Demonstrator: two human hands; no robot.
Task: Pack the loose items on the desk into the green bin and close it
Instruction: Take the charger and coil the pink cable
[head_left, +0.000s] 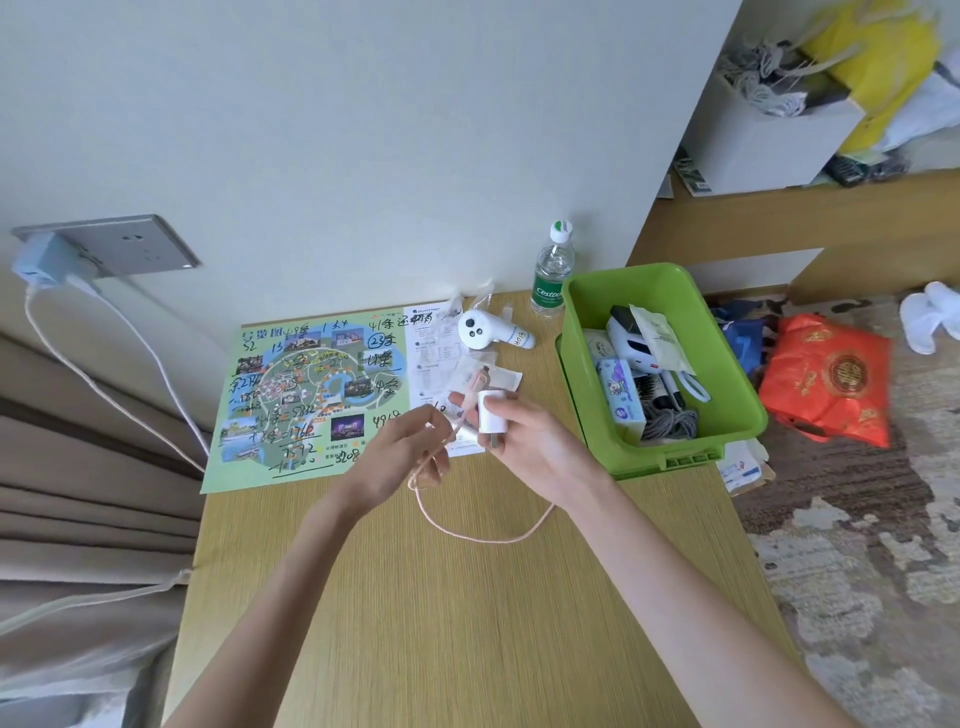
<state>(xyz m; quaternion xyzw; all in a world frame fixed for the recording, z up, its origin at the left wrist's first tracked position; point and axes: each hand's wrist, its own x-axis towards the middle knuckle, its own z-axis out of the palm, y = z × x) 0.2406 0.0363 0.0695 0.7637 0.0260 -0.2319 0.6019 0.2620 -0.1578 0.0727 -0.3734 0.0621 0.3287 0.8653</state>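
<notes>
In the head view, the open-topped green plastic bin (727, 364) stands at the right edge of the light wooden bench (441, 623), holding a blue tissue pack (621, 400), a coiled grey cord (670, 423) and other small items. Just left of the bin, the right hand (524, 441) has its fingers clamped on a white cube-shaped charger plug (491, 415). Further left, the left hand (410, 457) has its fingers pinched together on a thin pink cable (498, 541), which loops down onto the bench. Behind the hands, left of the bin, lie a white handheld controller (493, 332) and a green printed map sheet (311, 395). A clear water bottle (553, 270) stands at the bin's far-left corner.
</notes>
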